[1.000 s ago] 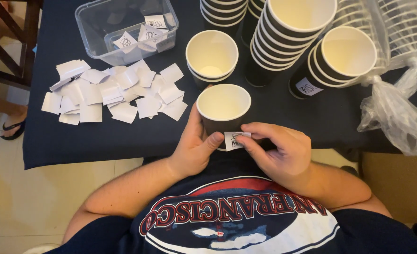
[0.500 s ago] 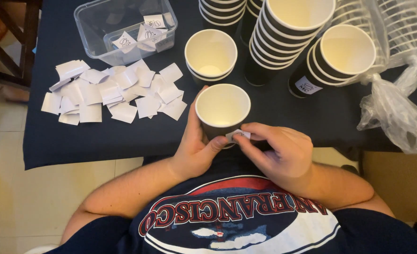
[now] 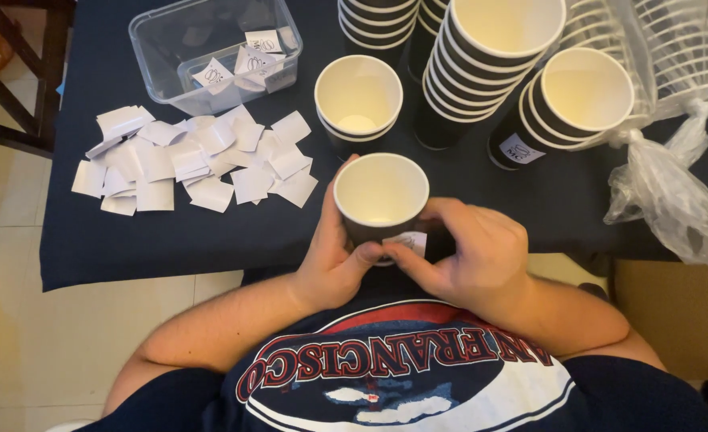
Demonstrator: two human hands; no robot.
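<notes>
Both hands meet around one dark paper cup (image 3: 381, 200) at the near edge of the table (image 3: 130, 248), in front of the person's chest. The left hand (image 3: 334, 260) comes in from the left with the forearm slanting up from the lap; its grip is closed on the cup, fingers curled around the left wall and the thumb laid across the front. The right hand (image 3: 474, 256) wraps the cup's right side, wrist bent inward, and its thumb and forefinger press on a small white sticker (image 3: 408, 242) that lies on the cup's front wall. The cup stands upright, its pale inside showing. Just beyond it sits a short stack of cups (image 3: 358, 100), with taller stacks (image 3: 482, 72) toward the far edge. Loose white paper squares (image 3: 194, 160) lie scattered left of the cup, and a clear plastic tub (image 3: 210, 48) stands near the far left corner.
</notes>
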